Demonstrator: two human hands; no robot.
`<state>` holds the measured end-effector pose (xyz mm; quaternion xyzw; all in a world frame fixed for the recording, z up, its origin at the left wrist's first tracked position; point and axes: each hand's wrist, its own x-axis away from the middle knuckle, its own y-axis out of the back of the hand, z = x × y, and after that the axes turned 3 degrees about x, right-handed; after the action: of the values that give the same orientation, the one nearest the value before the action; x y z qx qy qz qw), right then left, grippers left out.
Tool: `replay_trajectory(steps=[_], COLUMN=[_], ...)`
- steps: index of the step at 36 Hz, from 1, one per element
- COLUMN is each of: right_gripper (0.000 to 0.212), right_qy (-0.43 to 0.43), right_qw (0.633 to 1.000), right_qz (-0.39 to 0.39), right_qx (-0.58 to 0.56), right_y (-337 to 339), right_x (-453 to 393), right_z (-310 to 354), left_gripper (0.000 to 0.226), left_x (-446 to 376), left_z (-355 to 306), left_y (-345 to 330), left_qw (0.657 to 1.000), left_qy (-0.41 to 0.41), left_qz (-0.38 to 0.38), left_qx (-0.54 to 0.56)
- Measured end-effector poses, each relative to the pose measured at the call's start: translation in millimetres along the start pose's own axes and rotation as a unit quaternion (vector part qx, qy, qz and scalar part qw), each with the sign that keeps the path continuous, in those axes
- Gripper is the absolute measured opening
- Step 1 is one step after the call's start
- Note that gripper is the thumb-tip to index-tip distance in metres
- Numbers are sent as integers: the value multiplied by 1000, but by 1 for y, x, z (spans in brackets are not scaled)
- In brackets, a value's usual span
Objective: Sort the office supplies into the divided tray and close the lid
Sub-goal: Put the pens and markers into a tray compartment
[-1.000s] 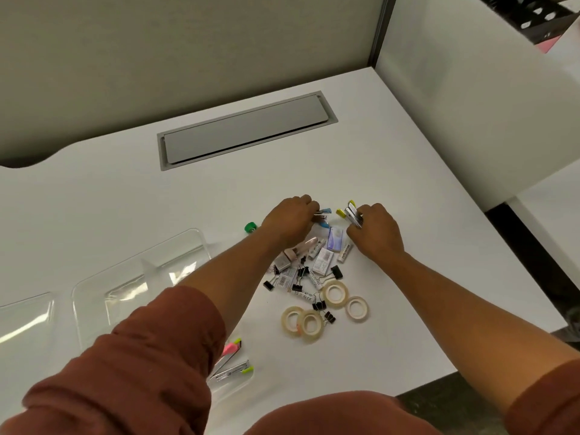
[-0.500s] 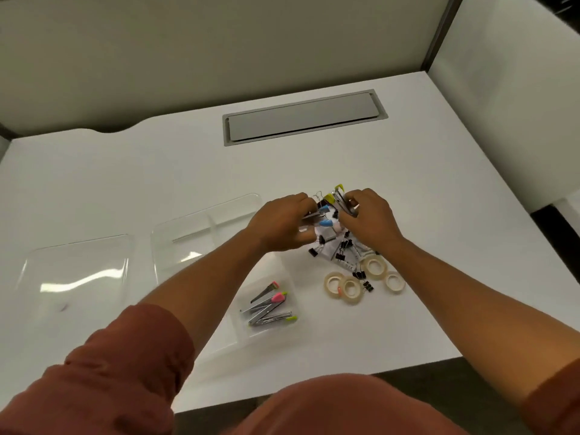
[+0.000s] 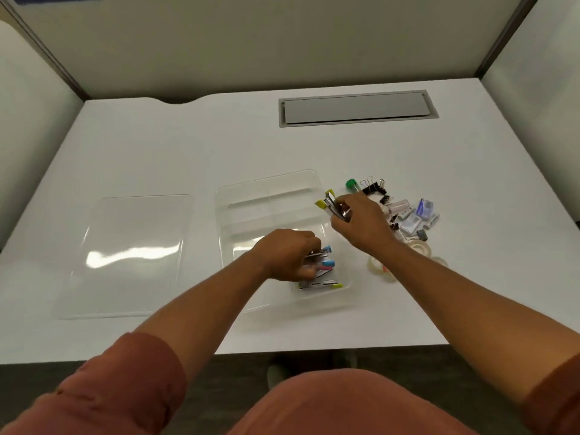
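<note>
Plainly, the nearest action is at lower centre: the left hand [image 3: 287,255] curls its fingers round a few blue-tipped clips [image 3: 324,257] and holds them low inside the near right compartment of the divided tray [image 3: 270,186], just above other clips [image 3: 320,284] lying there. Just beyond, right of centre, the right hand [image 3: 361,222] pinches a bundle of yellow-tipped clips [image 3: 328,204], which jut from its fingertips over the tray's right rim. A loose pinch could drop some onto the rim or into the wrong compartment. Farther right lies the unsorted pile [image 3: 405,215] with tape rolls [image 3: 420,248]. At left the lid [image 3: 131,246] lies flat, off the tray.
</note>
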<state>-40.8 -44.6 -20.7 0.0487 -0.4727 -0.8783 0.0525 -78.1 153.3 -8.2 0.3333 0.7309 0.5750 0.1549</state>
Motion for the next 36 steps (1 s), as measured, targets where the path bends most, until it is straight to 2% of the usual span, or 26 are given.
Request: replay_trajectory(steps=[3, 9, 15, 19, 28, 34, 36], right_gripper=[24, 32, 30, 30, 32, 45, 43], right_qy=[4, 2, 20, 49, 176, 205, 208], right_qw=[1000, 1000, 999, 994, 954, 934, 932], right_qz=[3, 3, 30, 81, 166, 166, 166], right_qx=[-1, -4, 31, 51, 178, 243, 246], right_y=[-3, -7, -11, -15, -27, -32, -31], right_x=[5, 17, 27, 30, 38, 39, 41], right_z=[5, 8, 7, 11, 26, 30, 30], left_gripper=[24, 36, 23, 23, 23, 23, 23], left_x=[4, 7, 19, 30, 48, 54, 53], left_z=[-6, -11, 0, 16, 22, 21, 21], left_y=[-8, -23, -13, -7, -6, -9, -10], left_qw=[1000, 999, 996, 988, 977, 977, 977], left_qy=[-3, 6, 70, 118, 172, 170, 170], left_qz=[10, 37, -61, -89, -113, -112, -112], left_qx=[-14, -20, 15, 47, 60, 64, 63])
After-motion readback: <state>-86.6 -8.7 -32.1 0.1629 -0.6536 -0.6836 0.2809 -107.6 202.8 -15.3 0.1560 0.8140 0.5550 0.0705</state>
